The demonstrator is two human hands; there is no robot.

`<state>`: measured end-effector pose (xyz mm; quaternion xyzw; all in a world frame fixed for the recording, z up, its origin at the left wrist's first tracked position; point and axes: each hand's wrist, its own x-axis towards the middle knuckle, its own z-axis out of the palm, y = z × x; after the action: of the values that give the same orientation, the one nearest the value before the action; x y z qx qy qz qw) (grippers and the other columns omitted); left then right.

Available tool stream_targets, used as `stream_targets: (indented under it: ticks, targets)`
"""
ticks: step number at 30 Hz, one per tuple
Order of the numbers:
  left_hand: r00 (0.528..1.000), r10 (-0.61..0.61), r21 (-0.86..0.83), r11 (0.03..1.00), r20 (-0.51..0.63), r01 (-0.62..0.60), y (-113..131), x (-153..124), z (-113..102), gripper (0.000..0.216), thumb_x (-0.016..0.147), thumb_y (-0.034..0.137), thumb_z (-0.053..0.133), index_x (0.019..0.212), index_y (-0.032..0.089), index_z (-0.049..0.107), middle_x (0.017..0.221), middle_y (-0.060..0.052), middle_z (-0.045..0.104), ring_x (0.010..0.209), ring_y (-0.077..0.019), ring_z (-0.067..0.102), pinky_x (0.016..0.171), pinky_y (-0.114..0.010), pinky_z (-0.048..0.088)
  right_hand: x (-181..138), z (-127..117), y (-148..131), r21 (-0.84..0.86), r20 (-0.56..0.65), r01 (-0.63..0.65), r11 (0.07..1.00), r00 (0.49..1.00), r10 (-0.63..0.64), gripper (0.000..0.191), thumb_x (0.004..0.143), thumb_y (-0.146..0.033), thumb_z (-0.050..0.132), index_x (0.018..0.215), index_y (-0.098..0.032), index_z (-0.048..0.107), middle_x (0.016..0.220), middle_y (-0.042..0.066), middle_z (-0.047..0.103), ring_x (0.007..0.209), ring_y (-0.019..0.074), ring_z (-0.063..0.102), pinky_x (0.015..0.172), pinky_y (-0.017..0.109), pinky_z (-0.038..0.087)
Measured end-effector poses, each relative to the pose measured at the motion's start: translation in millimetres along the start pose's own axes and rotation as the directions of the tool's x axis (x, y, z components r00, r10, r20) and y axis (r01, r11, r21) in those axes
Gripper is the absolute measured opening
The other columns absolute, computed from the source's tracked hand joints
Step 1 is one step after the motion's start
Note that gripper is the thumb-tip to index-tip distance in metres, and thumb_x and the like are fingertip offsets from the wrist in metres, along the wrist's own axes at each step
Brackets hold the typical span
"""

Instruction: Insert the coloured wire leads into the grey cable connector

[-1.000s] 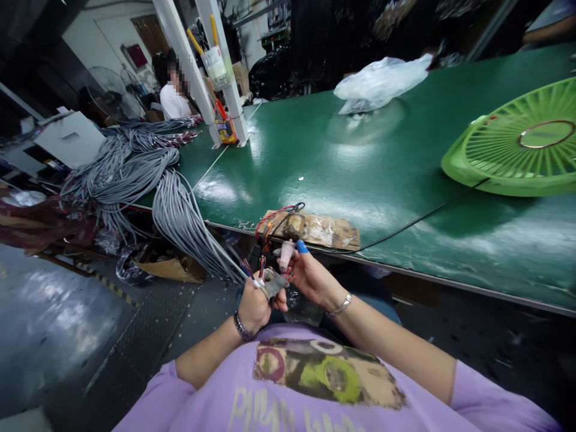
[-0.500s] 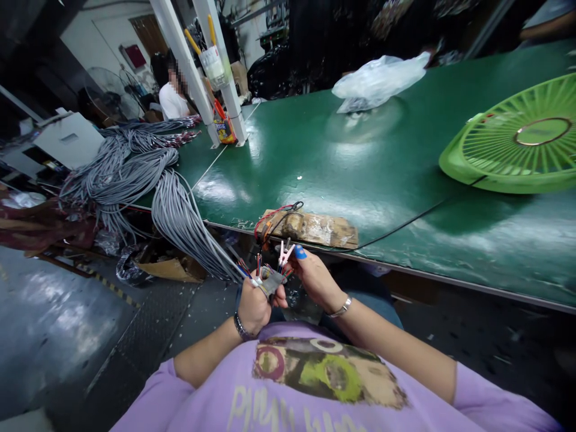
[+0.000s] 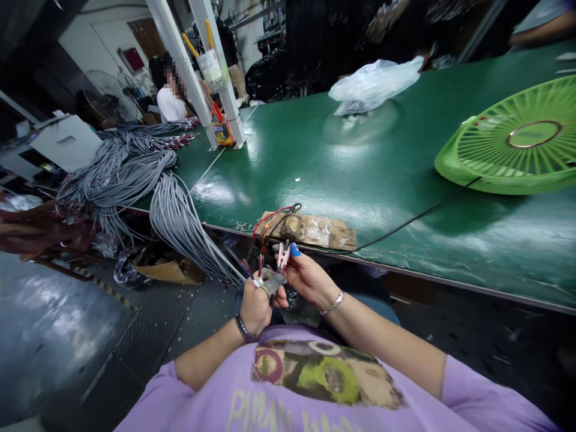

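Note:
My left hand (image 3: 255,307) is closed around the ends of a bundle of grey cables (image 3: 193,228), whose thin coloured wires (image 3: 247,269) stick up above the fist. A flat grey piece (image 3: 272,284) lies across the fingers of that hand; its kind is unclear. Close by on the right, my right hand (image 3: 311,278) pinches a pink clip (image 3: 283,257) that looks like a clothespin, among the wire ends. A blue cover (image 3: 294,249) sits on one fingertip of this hand. Exactly where the clip's jaws meet the wires is too small to tell.
A wooden block (image 3: 321,230) with red and black leads lies at the edge of the green table (image 3: 270,174). A green fan (image 3: 508,141) stands at right, its black cord (image 3: 405,227) crossing the table. Further back are a plastic bag (image 3: 373,84), white posts (image 3: 220,72) and a seated person (image 3: 171,102).
The pink clip's spread legs have come closer together, with my right fingers now against it. My left hand keeps its hold on the cable ends. The view has shifted slightly.

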<state>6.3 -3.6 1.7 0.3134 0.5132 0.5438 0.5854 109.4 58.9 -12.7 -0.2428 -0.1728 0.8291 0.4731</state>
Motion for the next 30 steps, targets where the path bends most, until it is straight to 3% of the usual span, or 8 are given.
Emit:
stream_targets:
  ticks: [10, 18, 25, 30]
  targets:
    - [1.000, 0.010, 0.019, 1.000, 0.005, -0.010, 0.7, -9.8, -5.3, 0.035, 0.062, 0.046, 0.070, 0.065, 0.016, 0.053, 0.046, 0.003, 0.056, 0.032, -0.0077, 0.047, 0.034, -0.018, 0.034, -6.6, -4.3, -1.1, -0.026, 0.040, -0.067, 0.997, 0.997, 0.068, 0.031, 0.072, -0.050, 0.066, 0.076, -0.020, 0.064, 0.071, 0.001, 0.063, 0.060, 0.0112, 0.051, 0.060, 0.026, 0.041]
    - [0.997, 0.068, -0.016, 0.998, -0.024, -0.068, 2.6, -11.1, -4.0, 0.033, 0.064, 0.044, 0.071, 0.063, 0.015, 0.053, 0.047, 0.003, 0.057, 0.033, -0.0073, 0.048, 0.035, -0.018, 0.036, -6.1, -7.1, -0.9, -0.077, 0.014, -0.032, 0.996, 0.999, 0.033, 0.025, 0.070, -0.041, 0.070, 0.081, -0.018, 0.065, 0.070, 0.001, 0.063, 0.063, 0.0117, 0.053, 0.063, 0.026, 0.043]
    - [0.998, 0.064, -0.038, 0.997, -0.028, -0.065, 4.4, -4.0, -0.1, 0.033, 0.062, 0.045, 0.070, 0.064, 0.015, 0.055, 0.046, 0.003, 0.056, 0.034, -0.0087, 0.050, 0.035, -0.019, 0.039, -8.5, -3.3, 2.1, -0.231, -0.014, 0.132, 0.964, 0.990, -0.139, 0.030, 0.068, -0.044, 0.072, 0.068, -0.017, 0.058, 0.061, -0.002, 0.055, 0.053, 0.0082, 0.042, 0.053, 0.023, 0.036]
    - [0.997, 0.074, -0.036, 0.997, -0.030, -0.075, 2.5, -2.9, -1.6, 0.029, 0.063, 0.041, 0.070, 0.067, 0.015, 0.057, 0.047, 0.003, 0.057, 0.033, -0.0075, 0.049, 0.035, -0.017, 0.037, -9.2, -0.8, 0.1, -0.241, 0.055, 0.081, 0.967, 0.996, -0.069, 0.033, 0.069, -0.049, 0.069, 0.071, -0.018, 0.058, 0.061, -0.002, 0.055, 0.053, 0.0089, 0.042, 0.053, 0.024, 0.035]
